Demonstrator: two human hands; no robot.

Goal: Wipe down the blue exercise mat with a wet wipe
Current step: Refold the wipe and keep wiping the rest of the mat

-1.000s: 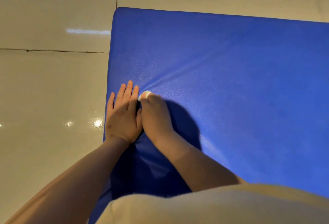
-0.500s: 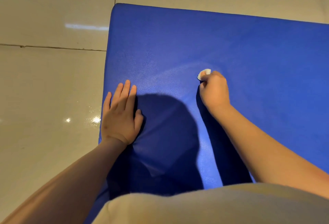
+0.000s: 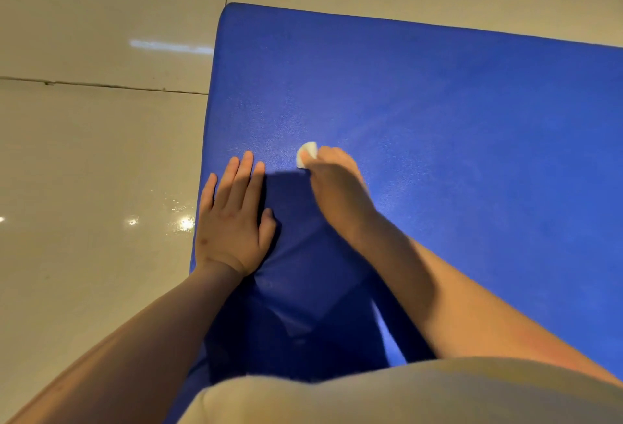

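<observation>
**Mat wipe: right hand on the wipe, left hand flat**

From the head camera I see the blue mat [image 3: 438, 120] lying on a glossy tiled floor [image 3: 84, 154], with one rounded corner up and to the left of both hands.

Left hand [image 3: 232, 218]: spread wide, palm down on the mat right at its left edge. The fingers [image 3: 247, 170] are straight, close together and point away from the body. It holds nothing.

Right hand [image 3: 337, 187]: just to the right of the left hand, not touching it, knuckles up. Its fingers curl over a small white wipe [image 3: 307, 154] and hold it against the mat. Only a folded bit of the wipe shows past the fingertips, on the far left side of the hand. I cannot tell how the thumb sits.

The wipe lies on the mat a little ahead of the left fingertips and to their right.

Both forearms are bare. A dark shadow covers the mat between the two hands and back toward the body. Pale cloth [image 3: 404, 393] fills the near edge of the view.
</observation>
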